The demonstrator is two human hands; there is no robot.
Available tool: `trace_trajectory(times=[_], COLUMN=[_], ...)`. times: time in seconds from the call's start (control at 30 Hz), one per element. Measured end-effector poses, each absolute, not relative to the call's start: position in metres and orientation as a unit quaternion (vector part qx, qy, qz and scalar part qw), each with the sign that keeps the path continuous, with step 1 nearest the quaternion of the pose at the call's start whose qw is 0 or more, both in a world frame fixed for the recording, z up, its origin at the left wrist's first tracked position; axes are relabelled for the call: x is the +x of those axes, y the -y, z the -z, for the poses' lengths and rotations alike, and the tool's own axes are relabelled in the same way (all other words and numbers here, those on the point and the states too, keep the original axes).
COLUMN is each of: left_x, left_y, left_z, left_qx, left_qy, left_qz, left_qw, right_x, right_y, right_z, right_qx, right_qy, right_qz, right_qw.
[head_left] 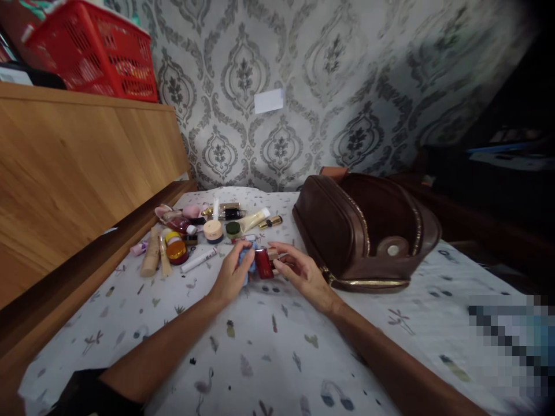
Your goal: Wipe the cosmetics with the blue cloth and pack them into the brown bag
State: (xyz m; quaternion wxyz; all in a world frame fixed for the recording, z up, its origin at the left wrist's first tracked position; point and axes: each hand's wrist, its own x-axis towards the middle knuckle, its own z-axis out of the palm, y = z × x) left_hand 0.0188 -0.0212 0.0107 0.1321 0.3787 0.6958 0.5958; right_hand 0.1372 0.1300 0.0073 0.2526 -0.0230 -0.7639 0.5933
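Observation:
My left hand [233,275] is closed around a small blue cloth [245,257] and presses it against a dark red bottle [263,263]. My right hand [300,272] grips that red bottle from the right side, fingers curled round it. Both hands rest low over a white patterned bedsheet [269,346], just left of a brown leather bag [364,231] that lies with its zip open.
Several cosmetics lie in a cluster at the back left: a tan tube [150,259], an orange-lidded jar [177,252], a white stick [198,260], a cream-lidded pot [213,230]. A wooden bed frame [87,173] runs along the left. A red basket [93,49] sits above it.

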Motion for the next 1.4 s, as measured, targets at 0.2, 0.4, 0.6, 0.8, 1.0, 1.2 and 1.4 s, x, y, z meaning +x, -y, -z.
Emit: trace_trajectory(times=[0.2, 0.4, 0.6, 0.8, 1.0, 1.2, 1.4], left_x=[0.024, 0.026, 0.021, 0.014, 0.006, 0.019, 0.033], left_y=[0.021, 0.017, 0.017, 0.017, -0.013, -0.084, -0.120], left_z=[-0.011, -0.014, -0.010, -0.026, -0.085, -0.141, -0.132], left_qx=[0.363, 0.332, 0.341, 0.419, 0.513, 0.669, 0.723], left_qy=[-0.669, -0.630, -0.657, -0.727, -0.709, -0.676, -0.656], left_qz=[-0.606, -0.650, -0.628, -0.537, -0.482, -0.283, -0.123], left_qw=[0.230, 0.265, 0.239, 0.088, -0.036, -0.124, -0.178], right_x=[0.136, 0.130, 0.129, 0.135, 0.155, 0.189, 0.195], right_y=[-0.130, -0.130, -0.128, -0.126, -0.123, -0.142, -0.214], right_z=[-0.004, 0.009, 0.005, -0.015, -0.053, -0.110, -0.154], right_qx=[-0.030, -0.026, -0.034, -0.077, -0.067, -0.043, -0.136], right_qy=[0.739, 0.706, 0.686, 0.702, 0.706, 0.689, 0.687], right_qz=[-0.621, -0.661, -0.683, -0.635, -0.576, -0.532, -0.462], right_qw=[0.259, 0.252, 0.248, 0.313, 0.406, 0.489, 0.544])
